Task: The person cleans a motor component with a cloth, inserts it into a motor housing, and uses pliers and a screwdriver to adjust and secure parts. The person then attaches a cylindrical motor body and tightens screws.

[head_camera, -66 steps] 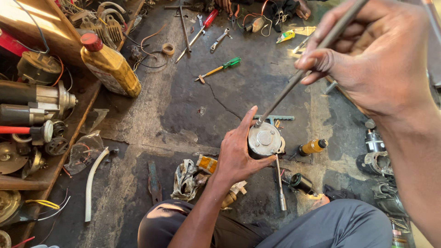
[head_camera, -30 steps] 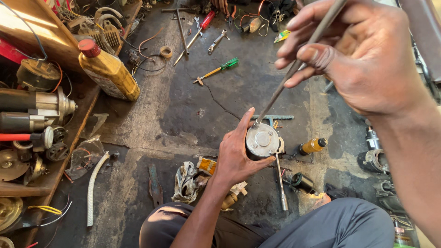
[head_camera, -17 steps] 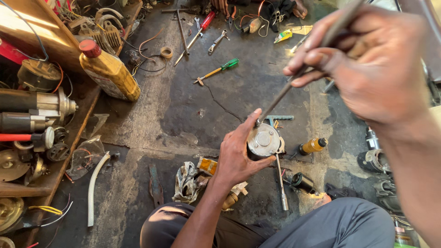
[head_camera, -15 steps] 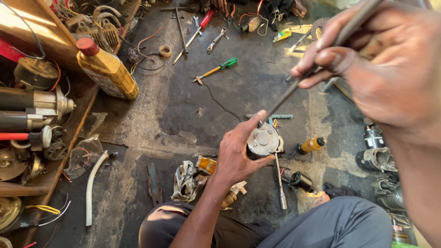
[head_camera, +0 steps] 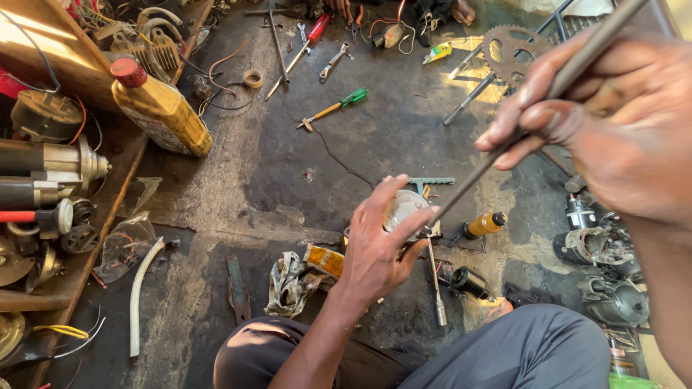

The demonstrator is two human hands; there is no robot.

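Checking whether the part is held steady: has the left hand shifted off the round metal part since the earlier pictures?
No. The left hand stays on the round metal part, beside the small yellow bottle.

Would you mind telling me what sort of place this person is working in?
Most likely a small repair workshop for motors or vehicle parts, with work done on the floor. Screwdrivers and spanners lie scattered on the stained concrete, a chain sprocket sits nearby, and old motors crowd a wooden shelf.

Yellow oil bottle (head_camera: 160,109) w/ red cap, green screwdriver (head_camera: 335,108), sprocket (head_camera: 506,52), white hose (head_camera: 140,291).
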